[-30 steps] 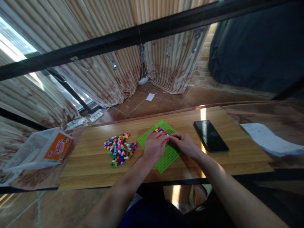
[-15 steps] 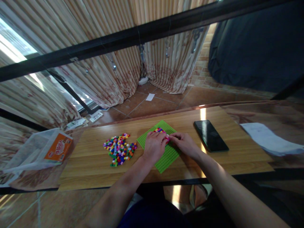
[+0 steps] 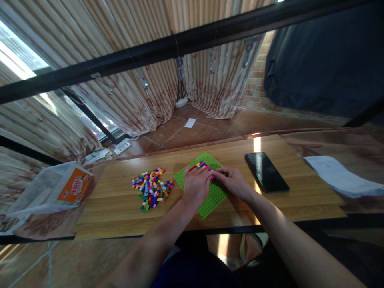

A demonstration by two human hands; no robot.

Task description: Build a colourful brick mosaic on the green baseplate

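Note:
A green studded baseplate (image 3: pixel 211 206) lies turned cornerwise on the wooden board, with rows of small coloured building bricks (image 3: pixel 203 164) on its upper part. My left hand (image 3: pixel 196 185) rests over these rows, its fingers bent and its fingertips meeting near the right end. From the other side my right hand (image 3: pixel 232 181) reaches in, thumb and forefinger pinched together at the same spot. Whatever lies between the fingertips is too small and too covered to make out. Left of the plate spreads a pile of loose coloured bricks (image 3: pixel 152 188).
A black phone (image 3: pixel 267 172) lies right of the baseplate on the wooden board (image 3: pixel 114 216). White paper (image 3: pixel 342 176) is at the far right. On the left stands a clear plastic box (image 3: pixel 39 194) with an orange label. A dark metal bar (image 3: pixel 150 52) crosses above the table.
My left hand has shifted slightly, so more of the coloured rows shows above its fingers. The pink and white bit at the fingertips is now less visible. My right hand stays nearly in place.

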